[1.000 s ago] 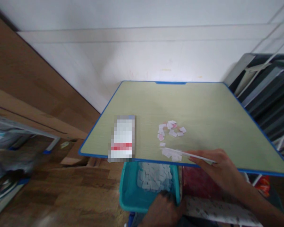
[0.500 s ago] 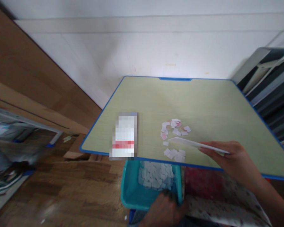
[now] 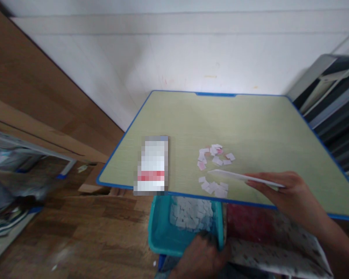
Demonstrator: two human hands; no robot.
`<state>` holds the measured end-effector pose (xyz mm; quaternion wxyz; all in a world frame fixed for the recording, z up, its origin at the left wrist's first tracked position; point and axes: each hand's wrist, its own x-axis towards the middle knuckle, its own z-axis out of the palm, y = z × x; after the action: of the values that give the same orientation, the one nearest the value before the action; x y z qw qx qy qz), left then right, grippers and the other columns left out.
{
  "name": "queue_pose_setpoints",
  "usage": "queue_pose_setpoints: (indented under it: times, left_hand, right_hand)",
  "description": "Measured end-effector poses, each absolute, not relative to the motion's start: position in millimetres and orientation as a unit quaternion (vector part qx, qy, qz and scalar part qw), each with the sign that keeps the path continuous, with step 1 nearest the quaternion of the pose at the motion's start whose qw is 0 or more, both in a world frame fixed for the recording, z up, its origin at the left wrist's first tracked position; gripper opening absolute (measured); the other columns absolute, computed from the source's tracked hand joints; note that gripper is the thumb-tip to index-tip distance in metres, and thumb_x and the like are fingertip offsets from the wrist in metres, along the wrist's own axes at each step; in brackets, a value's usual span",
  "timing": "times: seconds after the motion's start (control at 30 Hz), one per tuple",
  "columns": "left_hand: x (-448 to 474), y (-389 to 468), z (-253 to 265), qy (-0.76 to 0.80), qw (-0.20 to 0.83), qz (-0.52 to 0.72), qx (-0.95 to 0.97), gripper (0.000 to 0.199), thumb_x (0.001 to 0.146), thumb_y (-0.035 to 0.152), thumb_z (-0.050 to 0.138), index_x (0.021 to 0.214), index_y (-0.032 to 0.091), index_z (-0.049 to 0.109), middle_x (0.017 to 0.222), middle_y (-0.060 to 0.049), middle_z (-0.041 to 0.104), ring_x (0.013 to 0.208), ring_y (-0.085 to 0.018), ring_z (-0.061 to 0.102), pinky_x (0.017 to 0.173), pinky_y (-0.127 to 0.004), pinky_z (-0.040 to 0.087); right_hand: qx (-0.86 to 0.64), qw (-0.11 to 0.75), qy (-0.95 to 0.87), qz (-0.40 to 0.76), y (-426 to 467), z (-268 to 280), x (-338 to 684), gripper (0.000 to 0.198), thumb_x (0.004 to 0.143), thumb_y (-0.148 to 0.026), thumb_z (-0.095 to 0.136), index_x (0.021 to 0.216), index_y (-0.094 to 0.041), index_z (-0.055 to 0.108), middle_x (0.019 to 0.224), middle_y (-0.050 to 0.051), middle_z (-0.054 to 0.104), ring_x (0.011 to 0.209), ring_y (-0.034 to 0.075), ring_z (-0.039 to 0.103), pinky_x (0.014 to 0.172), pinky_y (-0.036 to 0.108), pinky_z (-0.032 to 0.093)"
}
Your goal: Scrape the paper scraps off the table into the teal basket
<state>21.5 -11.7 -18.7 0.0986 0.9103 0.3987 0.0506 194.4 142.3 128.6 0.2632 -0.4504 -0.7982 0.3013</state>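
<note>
My right hand [image 3: 289, 188] is closed on one end of a thin white flat strip [image 3: 235, 175], held edge-on just over the table. The strip's tip lies between two groups of small paper pieces: a looser far group [image 3: 216, 153], white and pink with some overlapping, and a near group [image 3: 215, 188] close to the table's front edge. Below the table, my left hand [image 3: 202, 254] is curled at the near right rim of a teal plastic bin [image 3: 163, 240]. Its fingers are partly hidden, and what they hold cannot be made out.
A pale green table [image 3: 250, 120] with blue edging stands against the white wall. A pixelated flat object [image 3: 152, 162] lies at its front left. Many white pieces [image 3: 192, 213] lie in the bin. Folded metal-framed furniture [image 3: 334, 89] leans at right, and a brown panel [image 3: 46, 89] rises at left.
One small piece beside the strip's tip now lies nearer the front group. Both hands stay in about the same place, and the view has shifted slightly.
</note>
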Motion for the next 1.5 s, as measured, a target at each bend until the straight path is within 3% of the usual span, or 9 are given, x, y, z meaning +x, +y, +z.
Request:
queue_pose_setpoints:
  times: [0.43,0.53,0.7,0.9,1.07,1.27,1.5]
  left_hand:
    - [22,-10,-18,0.4,0.097,0.061,0.909,0.027,0.083,0.021,0.061,0.106,0.018,0.049,0.058,0.002,0.058,0.046,-0.021,0.054,0.041,-0.031,0.041]
    - [22,-11,-19,0.4,0.098,0.061,0.909,0.032,0.082,0.021,0.061,0.11,0.017,0.048,0.059,0.002,0.058,0.047,-0.022,0.054,0.041,-0.031,0.041]
    - [22,-10,-16,0.403,0.094,0.061,0.908,0.024,0.083,0.022,0.06,0.105,0.019,0.05,0.056,0.003,0.056,0.046,-0.022,0.053,0.04,-0.031,0.041]
    - [22,-10,-15,0.401,0.096,0.06,0.909,0.029,0.082,0.023,0.062,0.108,0.018,0.049,0.06,0.002,0.058,0.047,-0.021,0.054,0.042,-0.032,0.044]
    - [21,-10,-15,0.397,0.105,0.055,0.91,0.038,0.084,0.021,0.059,0.118,0.016,0.044,0.061,0.001,0.059,0.048,-0.022,0.055,0.044,-0.032,0.045]
    - [21,-7,-11,0.394,0.127,0.031,0.91,0.025,0.087,0.02,0.055,0.11,0.018,0.047,0.064,0.0,0.06,0.054,-0.023,0.059,0.049,-0.033,0.048]
    - [22,-6,-10,0.4,0.13,0.043,0.906,0.015,0.087,0.022,0.056,0.101,0.021,0.051,0.06,0.001,0.06,0.049,-0.021,0.057,0.044,-0.03,0.042]
  right_hand:
    - [-0.482,0.266,-0.782,0.292,146,124,195,0.028,0.08,-0.042,0.058,0.081,-0.021,0.076,0.065,0.004,0.074,0.053,0.019,0.067,0.043,0.023,0.049]
    - [-0.481,0.263,-0.78,0.301,147,126,198,0.025,0.08,-0.04,0.059,0.081,-0.022,0.076,0.068,0.003,0.074,0.055,0.017,0.067,0.044,0.022,0.049]
    - [-0.462,0.225,-0.785,0.345,149,128,194,0.024,0.08,-0.04,0.058,0.08,-0.023,0.076,0.07,0.002,0.074,0.057,0.016,0.067,0.049,0.022,0.05]
    - [-0.495,0.258,-0.759,0.334,151,124,190,0.022,0.079,-0.038,0.06,0.082,-0.022,0.075,0.071,0.001,0.074,0.06,0.017,0.067,0.049,0.023,0.049]
    - [-0.551,0.263,-0.737,0.29,135,125,200,0.022,0.078,-0.036,0.058,0.074,-0.022,0.075,0.061,0.0,0.071,0.05,0.016,0.062,0.042,0.022,0.045]
    - [-0.541,0.235,-0.75,0.299,126,125,187,0.028,0.082,-0.037,0.055,0.074,-0.019,0.074,0.055,-0.001,0.066,0.047,0.014,0.058,0.04,0.022,0.041]
    - [-0.509,0.218,-0.767,0.325,137,126,160,0.029,0.082,-0.034,0.053,0.071,-0.016,0.073,0.048,-0.002,0.058,0.041,0.011,0.048,0.035,0.021,0.03]
